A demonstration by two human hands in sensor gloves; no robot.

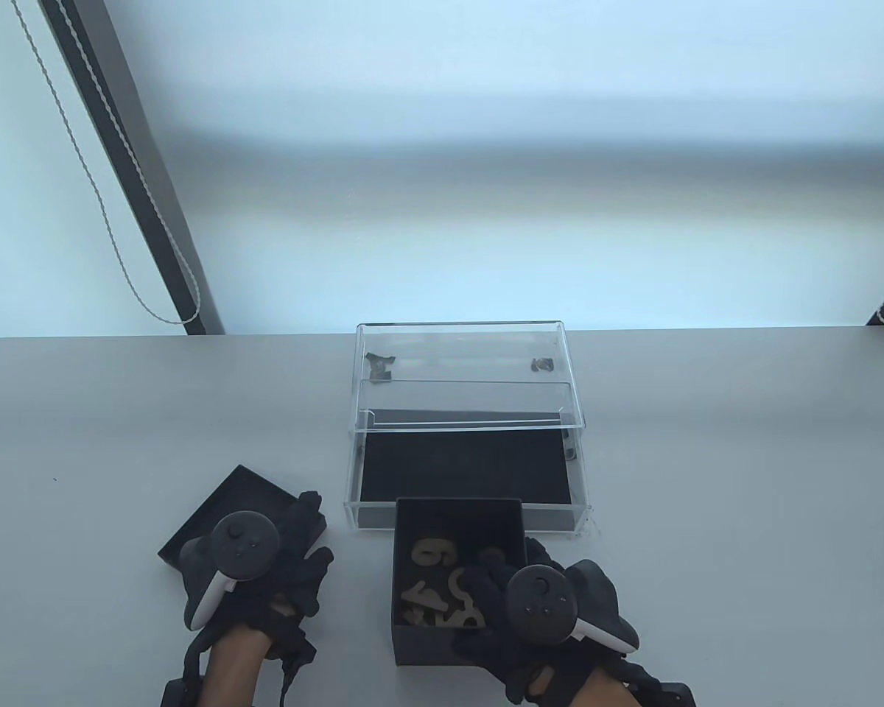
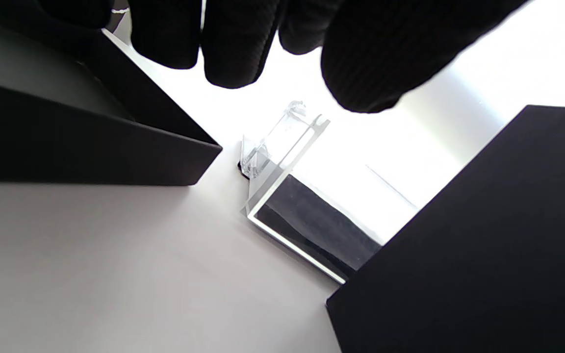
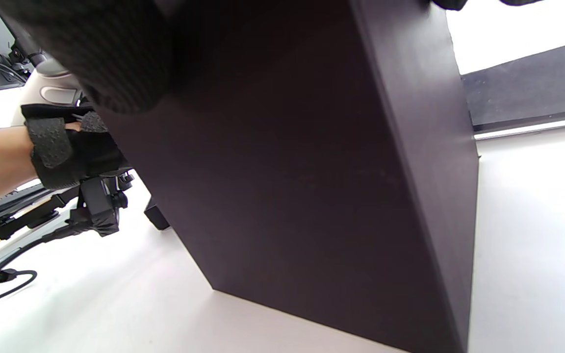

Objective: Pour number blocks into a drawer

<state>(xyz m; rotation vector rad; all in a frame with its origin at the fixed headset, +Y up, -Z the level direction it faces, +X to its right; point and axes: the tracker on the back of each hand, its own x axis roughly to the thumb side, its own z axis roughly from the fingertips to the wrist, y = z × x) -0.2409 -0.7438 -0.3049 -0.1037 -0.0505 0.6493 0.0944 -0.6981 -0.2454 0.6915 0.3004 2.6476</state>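
A black open box point(image 1: 457, 503) holds several wooden number blocks point(image 1: 431, 551) and stands against the front of a clear drawer point(image 1: 464, 464) with a black liner, pulled out of its clear case point(image 1: 464, 346). My right hand point(image 1: 512, 589) grips the box at its near right side, fingers over the rim. In the right wrist view the box wall point(image 3: 312, 171) fills the frame, tilted, with the drawer liner point(image 3: 527, 88) behind it. My left hand point(image 1: 298, 549) rests over the box's black lid point(image 1: 221, 501), fingers loose. The left wrist view shows its fingertips point(image 2: 233, 44) free above the table, with the lid point(image 2: 66, 142), drawer point(image 2: 312, 220) and box point(image 2: 483, 245).
The grey table point(image 1: 707, 479) runs wide to the right and left of the case. Two small dark pieces point(image 1: 379, 366) lie inside the case's back part. A window cord point(image 1: 118, 236) hangs behind the table's far left edge.
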